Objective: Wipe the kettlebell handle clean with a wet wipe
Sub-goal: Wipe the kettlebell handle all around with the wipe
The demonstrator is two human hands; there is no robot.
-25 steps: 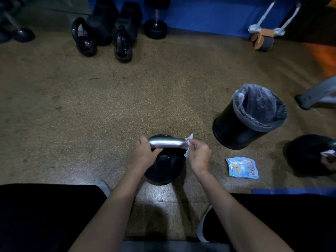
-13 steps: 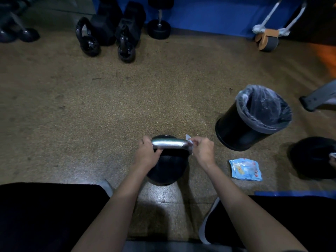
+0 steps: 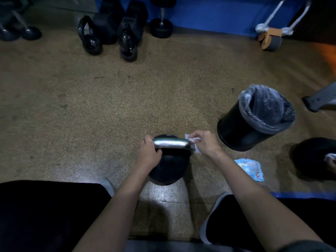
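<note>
- Black kettlebell (image 3: pixel 169 166) stands upright on the speckled brown floor (image 3: pixel 109 106), just ahead of the person's knees and between the two forearms.
- Its silver handle (image 3: pixel 171 143) runs left to right across the top and catches the light.
- Left hand (image 3: pixel 148 155) grips the handle's left end, fingers curled over the bar and thumb tucked beneath it.
- Right hand (image 3: pixel 205 142) pinches a white wet wipe (image 3: pixel 187 137) between thumb and fingers and holds it against the handle's right end, where the bar bends down toward the body. One corner of the wipe pokes up beside the fingers and another edge hangs below them.
- A black bin (image 3: pixel 236 130) stands near that hand on its right, apart from it, with a grey plastic liner (image 3: pixel 267 113) folded over the rim.
- A light-blue wipe packet (image 3: pixel 251 168) lies flat on the floor near the foot of the bin, beside the right forearm.
- Another dark round weight (image 3: pixel 309 157) sits at the right edge, partly cut off.
- Two smaller black kettlebells (image 3: pixel 90 37) and a dumbbell (image 3: pixel 161 26) stand along the far side in front of a blue wall (image 3: pixel 209 10).
- Black shorts (image 3: pixel 45 215) cover both thighs at the bottom of the view.
</note>
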